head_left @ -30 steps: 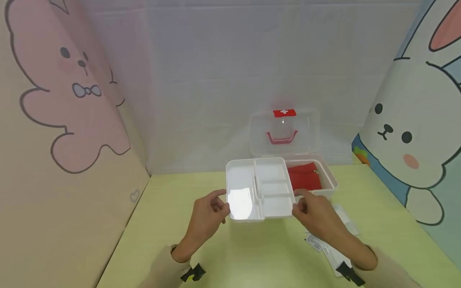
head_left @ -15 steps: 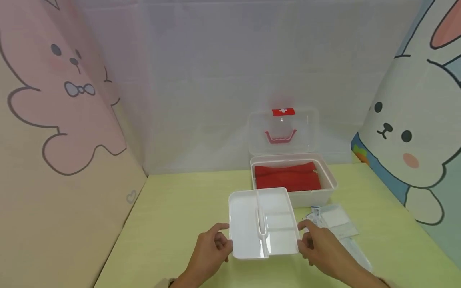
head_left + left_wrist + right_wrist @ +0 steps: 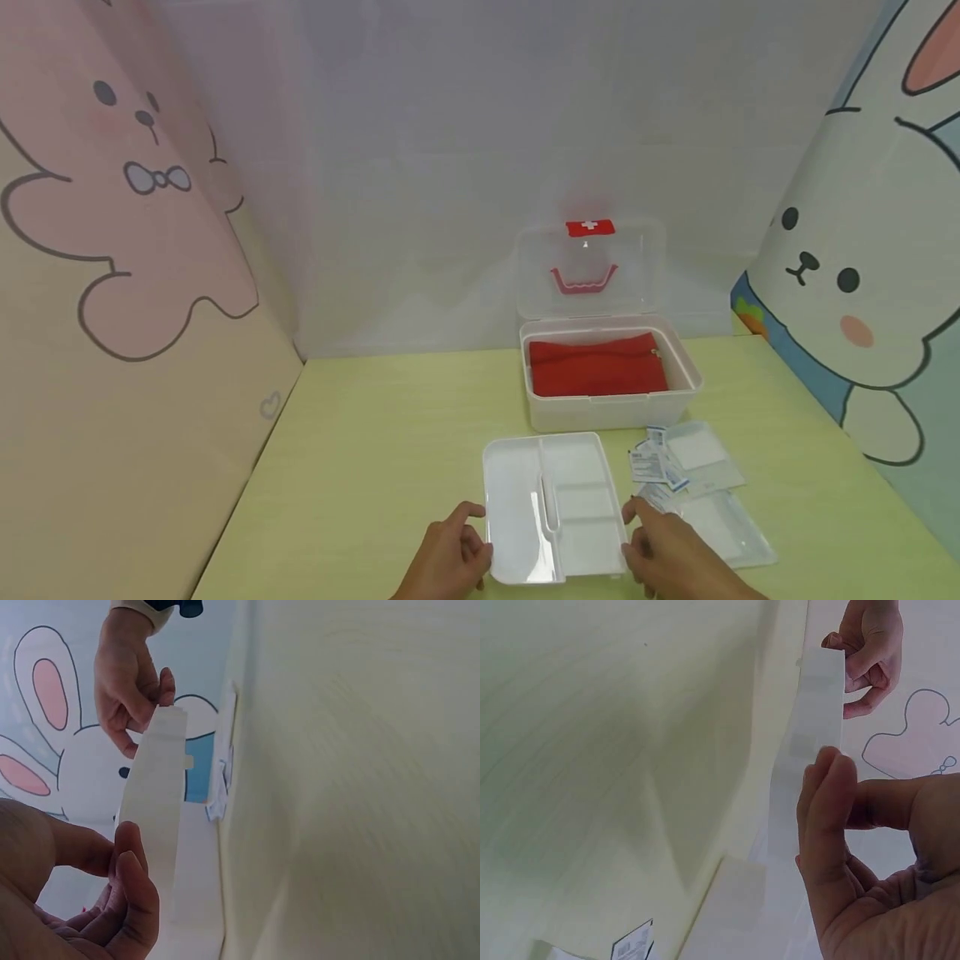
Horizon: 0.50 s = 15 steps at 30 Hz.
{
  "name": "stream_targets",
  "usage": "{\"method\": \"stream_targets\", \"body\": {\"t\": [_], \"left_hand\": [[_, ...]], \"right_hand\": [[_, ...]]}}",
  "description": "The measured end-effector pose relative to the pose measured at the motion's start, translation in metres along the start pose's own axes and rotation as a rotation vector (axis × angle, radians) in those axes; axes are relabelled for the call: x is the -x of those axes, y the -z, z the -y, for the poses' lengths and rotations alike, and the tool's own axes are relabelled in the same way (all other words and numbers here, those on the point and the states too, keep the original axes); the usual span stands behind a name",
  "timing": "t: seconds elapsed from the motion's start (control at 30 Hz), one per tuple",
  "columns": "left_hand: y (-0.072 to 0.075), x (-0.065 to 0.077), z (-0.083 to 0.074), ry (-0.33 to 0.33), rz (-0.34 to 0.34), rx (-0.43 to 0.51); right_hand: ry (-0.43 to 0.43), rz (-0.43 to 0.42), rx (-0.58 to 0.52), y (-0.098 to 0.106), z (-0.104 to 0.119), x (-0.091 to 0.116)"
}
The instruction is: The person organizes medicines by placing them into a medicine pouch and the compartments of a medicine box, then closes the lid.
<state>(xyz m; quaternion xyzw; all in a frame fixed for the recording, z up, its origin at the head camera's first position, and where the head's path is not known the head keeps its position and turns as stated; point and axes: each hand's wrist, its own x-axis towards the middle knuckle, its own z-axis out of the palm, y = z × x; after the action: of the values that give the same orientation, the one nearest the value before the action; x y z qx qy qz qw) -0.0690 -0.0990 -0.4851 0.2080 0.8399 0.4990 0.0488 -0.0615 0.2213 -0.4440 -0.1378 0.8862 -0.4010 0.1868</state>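
Observation:
A white compartment tray (image 3: 512,512) lies between my two hands in the head view, with a narrow slot along its middle divider. My left hand (image 3: 452,557) pinches its left edge between thumb and fingers, and my right hand (image 3: 667,546) grips the right edge in the same way. From the left wrist, the tray's side wall (image 3: 154,795) shows with a gap above the tabletop. The right wrist view shows the tray (image 3: 806,742) and its shadow on the table below. All the visible compartments hold nothing.
Behind the tray stands a white first-aid box (image 3: 622,412), its clear lid (image 3: 637,275) raised and a red fabric pouch (image 3: 596,367) inside. To the right lie several small paper packets (image 3: 647,467), a white pad packet (image 3: 697,446) and a clear flat package (image 3: 723,525).
Both hands have brought the tray down and toward me, away from in front of the box. The whole red pouch and the packets at the right have come into view.

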Motion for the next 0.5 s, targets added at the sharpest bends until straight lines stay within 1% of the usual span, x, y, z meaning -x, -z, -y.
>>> {"method": "stream_targets", "body": {"t": [0.2, 0.37, 0.5], "left_hand": [[-0.008, -0.001, 0.013, 0.013, 0.032, -0.038], [-0.012, 0.000, 0.018, 0.031, 0.046, -0.069], [-0.013, 0.000, 0.020, 0.034, 0.052, -0.083]], "right_hand": [[-0.032, 0.006, 0.016, -0.008, -0.013, -0.003], [-0.009, 0.018, 0.051, -0.012, -0.019, -0.006], [-0.055, 0.026, 0.048, -0.014, -0.018, -0.009]]}}
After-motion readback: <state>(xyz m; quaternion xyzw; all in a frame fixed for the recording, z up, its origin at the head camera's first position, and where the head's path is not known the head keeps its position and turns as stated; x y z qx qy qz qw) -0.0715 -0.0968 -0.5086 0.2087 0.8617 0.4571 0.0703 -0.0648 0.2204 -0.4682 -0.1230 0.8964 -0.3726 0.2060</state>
